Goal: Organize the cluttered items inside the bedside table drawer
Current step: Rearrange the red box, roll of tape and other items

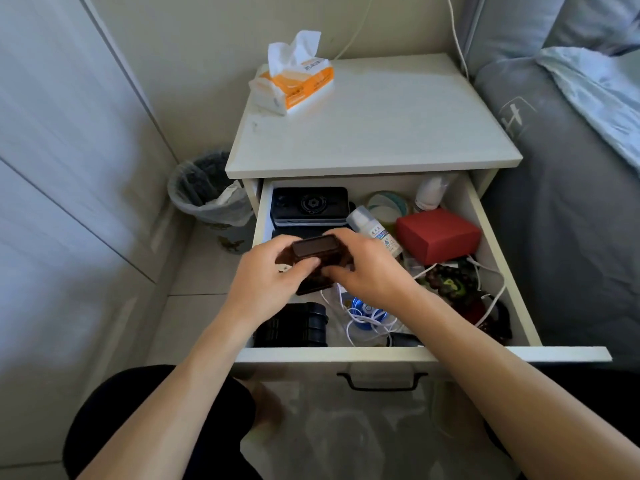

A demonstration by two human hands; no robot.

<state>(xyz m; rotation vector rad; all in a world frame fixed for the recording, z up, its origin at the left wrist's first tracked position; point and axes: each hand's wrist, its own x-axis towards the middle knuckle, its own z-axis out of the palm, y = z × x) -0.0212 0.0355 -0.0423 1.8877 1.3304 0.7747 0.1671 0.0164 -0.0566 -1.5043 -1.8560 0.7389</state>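
Above the open drawer point(485, 216), both hands grip a small dark box point(313, 249)
Left hand point(273, 275) and right hand point(367, 268) curl around it, possibly a case; keep it level, set it beside the black boxes point(310, 206) at back-left

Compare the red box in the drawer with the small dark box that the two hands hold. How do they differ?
The red box is bright red; the small dark box is dark brown. The red box looks clearly larger. The red box lies untouched in the drawer, near its right wall; the small dark box is held above the clutter, the left hand and the right hand gripping it from both sides. Both are box-shaped and look closed.
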